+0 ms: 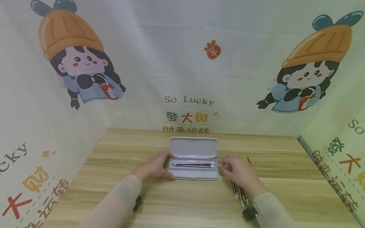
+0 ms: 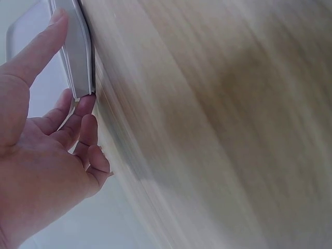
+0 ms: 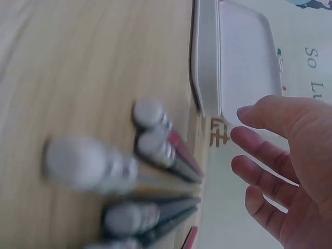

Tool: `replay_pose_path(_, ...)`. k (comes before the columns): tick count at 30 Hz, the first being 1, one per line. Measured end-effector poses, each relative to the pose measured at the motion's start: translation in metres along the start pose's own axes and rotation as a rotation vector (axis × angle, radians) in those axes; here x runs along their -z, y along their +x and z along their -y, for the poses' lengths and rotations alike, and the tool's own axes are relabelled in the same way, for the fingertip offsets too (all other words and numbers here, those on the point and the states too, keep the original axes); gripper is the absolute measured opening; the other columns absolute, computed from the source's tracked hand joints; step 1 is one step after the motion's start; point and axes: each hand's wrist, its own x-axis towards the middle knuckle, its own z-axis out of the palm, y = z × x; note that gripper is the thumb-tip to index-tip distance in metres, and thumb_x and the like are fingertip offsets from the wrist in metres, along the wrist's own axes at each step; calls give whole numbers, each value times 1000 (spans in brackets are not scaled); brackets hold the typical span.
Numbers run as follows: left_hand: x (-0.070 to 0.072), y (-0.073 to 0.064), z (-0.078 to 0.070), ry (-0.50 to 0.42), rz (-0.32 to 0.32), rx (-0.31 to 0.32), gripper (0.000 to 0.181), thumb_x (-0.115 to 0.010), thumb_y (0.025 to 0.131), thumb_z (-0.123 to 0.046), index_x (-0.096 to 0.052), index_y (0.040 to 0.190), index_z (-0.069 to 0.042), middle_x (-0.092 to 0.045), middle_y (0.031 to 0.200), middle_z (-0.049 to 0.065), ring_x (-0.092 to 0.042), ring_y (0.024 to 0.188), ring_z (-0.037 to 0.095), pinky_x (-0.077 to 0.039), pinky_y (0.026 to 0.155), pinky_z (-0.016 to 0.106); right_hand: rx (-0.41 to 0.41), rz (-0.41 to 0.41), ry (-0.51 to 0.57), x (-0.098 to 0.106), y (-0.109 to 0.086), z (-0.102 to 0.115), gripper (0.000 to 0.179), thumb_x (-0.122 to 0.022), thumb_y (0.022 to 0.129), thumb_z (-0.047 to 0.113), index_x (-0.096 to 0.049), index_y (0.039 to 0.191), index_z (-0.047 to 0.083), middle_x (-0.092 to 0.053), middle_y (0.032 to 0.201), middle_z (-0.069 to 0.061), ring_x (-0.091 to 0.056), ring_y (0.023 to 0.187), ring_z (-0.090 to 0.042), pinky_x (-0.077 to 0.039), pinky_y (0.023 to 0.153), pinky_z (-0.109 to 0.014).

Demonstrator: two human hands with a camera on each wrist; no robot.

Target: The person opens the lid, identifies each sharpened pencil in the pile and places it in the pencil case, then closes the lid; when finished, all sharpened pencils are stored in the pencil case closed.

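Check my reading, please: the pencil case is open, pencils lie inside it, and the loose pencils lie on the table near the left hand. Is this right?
One detail is wrong: the head view shows the loose pencils on the table near the right hand, not the left hand. The pencil case is open, with other pencils inside.

The left sleeved forearm (image 1: 114,202) slants across the surface (image 1: 194,202) toward its far edge, and the left hand (image 1: 158,165) is set in a grip, thumb stretched straight on the near side, fingers bent on the far side, the ring and little fingers crooked. The right sleeved forearm (image 1: 273,210) leans inward, also pointing toward the far edge; the right hand (image 1: 238,171) hangs above the surface, palm inward, thumb and fingers loosely bent and parted.
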Motion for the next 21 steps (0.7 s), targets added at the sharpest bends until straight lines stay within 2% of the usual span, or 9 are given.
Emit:
replay_pose_path(5, 1, -2, -1, 6, -4, 10, 86, -98, 66, -28, -57, 138, -5, -59, 141, 16, -49, 135, 36, -37, 120, 53, -58, 1, -42, 6, -8, -7, 28, -77, 89, 15, -77, 117, 15, -74, 123, -11, -72, 104, -29, -61, 88, -50)
replay_pose_path(8, 1, -2, -1, -3, -7, 13, 86, -98, 66, -27, -57, 138, -5, -59, 141, 16, -49, 135, 36, -37, 120, 53, -80, -8, -44, 10, -11, -12, 27, -78, 89, 15, -78, 116, 13, -74, 121, -12, -71, 96, -26, -61, 84, -47)
replay_pose_path(10, 1, -1, -1, -5, -9, 13, 87, -98, 65, -27, -57, 138, -5, -59, 141, 16, -49, 135, 36, -37, 120, 54, -99, -7, -33, 12, -14, -14, 27, -78, 88, 14, -78, 115, 13, -75, 114, -10, -67, 81, -19, -59, 71, -38)
replay_pose_path(12, 1, -1, -2, -6, -8, 14, 86, -98, 65, -27, -57, 138, -5, -59, 141, 15, -49, 135, 36, -37, 120, 54, -119, 1, -8, 14, -16, -15, 27, -76, 88, 12, -77, 115, 12, -75, 108, -8, -58, 70, -11, -52, 61, -29)
replay_pose_path(14, 1, -1, -2, -1, -6, 13, 86, -98, 65, -28, -57, 138, -6, -59, 141, 15, -49, 135, 36, -37, 120, 54, -134, 10, 23, 15, -19, -17, 26, -76, 88, 10, -77, 114, 11, -72, 100, -5, -52, 66, -8, -46, 57, -24)
replay_pose_path(21, 1, -1, -2, 6, -7, 16, 86, -98, 65, -28, -57, 137, -5, -60, 140, 15, -49, 134, 36, -37, 120, 53, -185, 52, 63, 19, -25, -20, 25, -76, 87, 8, -76, 112, 8, -71, 95, -6, -62, 75, -13, -56, 66, -32)
